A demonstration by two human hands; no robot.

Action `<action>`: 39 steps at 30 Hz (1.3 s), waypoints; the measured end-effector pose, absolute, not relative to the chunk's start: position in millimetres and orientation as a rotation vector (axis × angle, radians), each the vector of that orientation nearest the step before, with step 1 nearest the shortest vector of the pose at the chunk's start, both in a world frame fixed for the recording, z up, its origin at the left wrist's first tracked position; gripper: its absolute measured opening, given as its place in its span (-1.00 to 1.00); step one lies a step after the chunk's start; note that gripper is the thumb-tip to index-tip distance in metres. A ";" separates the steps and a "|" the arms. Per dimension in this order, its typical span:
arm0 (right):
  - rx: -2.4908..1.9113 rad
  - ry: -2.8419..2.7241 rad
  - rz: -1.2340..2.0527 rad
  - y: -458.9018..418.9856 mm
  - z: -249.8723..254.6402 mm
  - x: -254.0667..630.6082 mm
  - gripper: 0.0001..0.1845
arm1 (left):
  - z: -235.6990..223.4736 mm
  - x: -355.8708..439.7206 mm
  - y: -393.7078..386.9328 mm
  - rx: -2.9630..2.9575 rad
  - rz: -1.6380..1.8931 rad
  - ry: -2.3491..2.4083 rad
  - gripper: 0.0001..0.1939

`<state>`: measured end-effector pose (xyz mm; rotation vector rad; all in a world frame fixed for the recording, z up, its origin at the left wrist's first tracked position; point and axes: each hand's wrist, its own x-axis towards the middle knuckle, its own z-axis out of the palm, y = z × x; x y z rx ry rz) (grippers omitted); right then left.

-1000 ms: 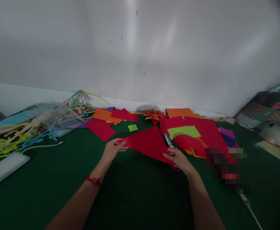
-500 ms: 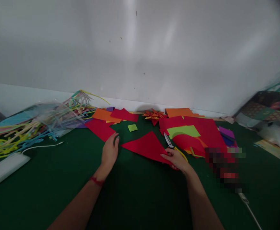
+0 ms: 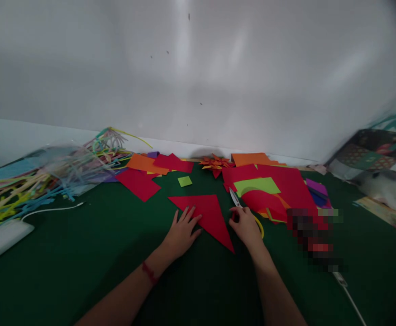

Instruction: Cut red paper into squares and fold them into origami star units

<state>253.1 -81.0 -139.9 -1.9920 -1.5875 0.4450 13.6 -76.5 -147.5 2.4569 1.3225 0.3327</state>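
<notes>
My left hand [image 3: 181,235] lies with fingers spread on the lower left edge of a red triangular sheet [image 3: 208,210], which rests flat on the green table. Just right of that sheet, my right hand [image 3: 247,224] has its fingers curled over a pair of scissors [image 3: 235,198]. The scissors' blades point away from me, and a yellow handle loop shows beside the hand. My fingers hide the middle of the scissors. A small lime square [image 3: 184,181] is beyond the red triangle.
Red sheets [image 3: 289,185] and a lime sheet [image 3: 259,185] are piled at right. A red-orange paper flower [image 3: 215,164] stands near the wall. Colourful strips [image 3: 51,179], a plastic bag and a white power strip [image 3: 4,240] lie left. A pixelated object [image 3: 316,240] with a cable is at right.
My right hand has let go of the red triangle and closed over the scissors. My left hand has moved right onto the triangle, which now lies flat and turned.
</notes>
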 end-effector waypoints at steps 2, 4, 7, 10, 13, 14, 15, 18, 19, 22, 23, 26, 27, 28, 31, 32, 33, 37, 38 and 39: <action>-1.982 -1.608 0.425 -81.5 -141.3 252.9 -0.61 | -144.9 11.9 -75.9 2.427 0.341 1.306 -0.54; -1.962 -1.617 0.430 -81.9 -141.0 259.5 -0.61 | -142.6 11.6 -76.1 2.401 0.357 1.291 -0.56; -1.933 -1.582 0.460 -82.4 -138.4 276.6 -0.66 | -140.2 12.0 -76.7 2.370 0.375 1.280 -0.59; -1.898 -1.502 0.512 -81.7 -135.6 285.1 -0.81 | -139.7 12.0 -76.9 2.381 0.381 1.261 -0.58; -1.834 -1.395 0.584 -79.0 -135.6 273.9 -0.81 | -140.7 12.1 -76.5 2.425 0.373 1.211 -0.53; -1.797 -1.369 0.634 -78.2 -136.2 267.3 -0.78 | -140.9 12.2 -76.3 2.434 0.372 1.194 -0.52; -1.756 -1.345 0.702 -77.5 -136.8 260.4 -0.73 | -141.0 12.3 -76.1 2.438 0.369 1.178 -0.51; -1.652 -1.254 0.916 -77.7 -136.7 245.9 -0.60 | -140.4 12.6 -75.8 2.433 0.369 1.145 -0.51; -1.628 -1.216 0.973 -78.4 -135.5 244.3 -0.56 | -139.9 12.6 -75.8 2.430 0.369 1.136 -0.51; -1.594 -1.120 1.103 -81.6 -129.2 247.1 -0.56 | -138.6 12.3 -76.2 2.420 0.375 1.123 -0.50; -1.594 -1.104 1.139 -82.7 -127.1 248.9 -0.58 | -138.3 12.1 -76.3 2.418 0.374 1.120 -0.50; -1.612 -1.122 1.231 -85.2 -124.1 251.8 -0.62 | -138.0 11.9 -76.4 2.419 0.374 1.111 -0.50; -1.622 -1.149 1.252 -85.6 -124.2 251.4 -0.65 | -138.2 11.9 -76.3 2.421 0.376 1.104 -0.50; -1.632 -1.181 1.264 -85.7 -124.7 250.5 -0.67 | -138.5 12.0 -76.1 2.423 0.378 1.098 -0.50; -1.646 -1.279 1.229 -84.8 -126.0 245.8 -0.68 | -139.4 13.2 -75.7 2.429 0.399 1.117 -0.51; -1.643 -1.303 1.195 -84.3 -125.9 243.9 -0.66 | -139.3 14.0 -75.9 2.428 0.414 1.136 -0.51; -1.637 -1.317 1.153 -83.8 -125.4 242.0 -0.65 | -138.9 15.2 -76.4 2.423 0.436 1.158 -0.51; -1.609 -1.321 0.995 -84.2 -120.4 230.7 -0.61 | -133.8 22.3 -84.7 2.351 0.599 1.199 -0.43; -1.604 -1.318 0.973 -85.4 -118.7 226.5 -0.61 | -132.6 24.7 -88.5 2.298 0.650 1.196 -0.39; -1.594 -1.320 0.954 -87.1 -117.1 221.6 -0.61 | -131.7 27.4 -92.9 2.223 0.696 1.185 -0.33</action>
